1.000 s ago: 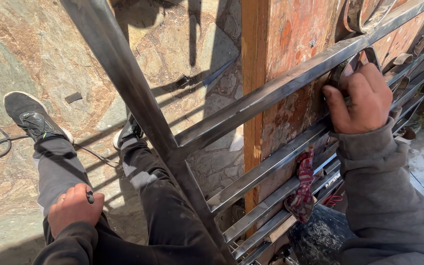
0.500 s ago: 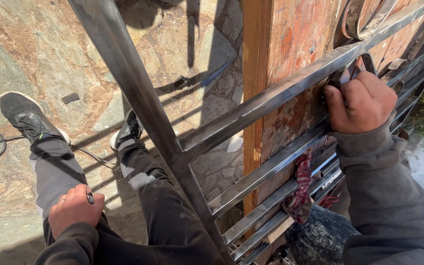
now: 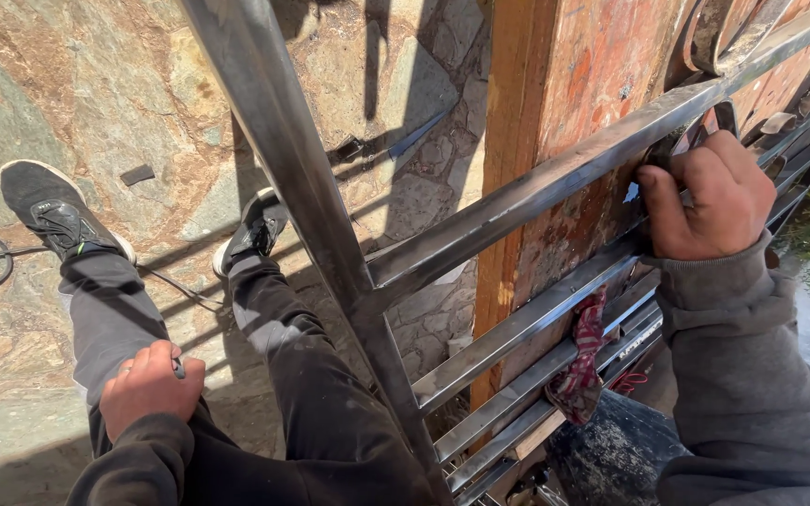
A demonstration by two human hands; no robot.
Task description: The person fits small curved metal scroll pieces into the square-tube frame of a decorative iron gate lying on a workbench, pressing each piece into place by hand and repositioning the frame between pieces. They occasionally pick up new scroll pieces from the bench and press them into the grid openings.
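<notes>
Both hands' fingers curl shut on small, mostly hidden items: left hand [image 3: 150,386], right hand [image 3: 710,197].

Grey steel bars [image 3: 517,201], rust-orange post [image 3: 574,112]

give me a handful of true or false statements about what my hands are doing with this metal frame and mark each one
1. The right hand grips a small tool against a bare steel crossbar of the welded frame. True.
2. The left hand holds the frame's upright steel post. False: it rests closed on the left thigh, around a small thin object.
3. A red patterned rag hangs from the lower bars. True.
4. The floor is bare soil. False: it is irregular stone paving.
</notes>
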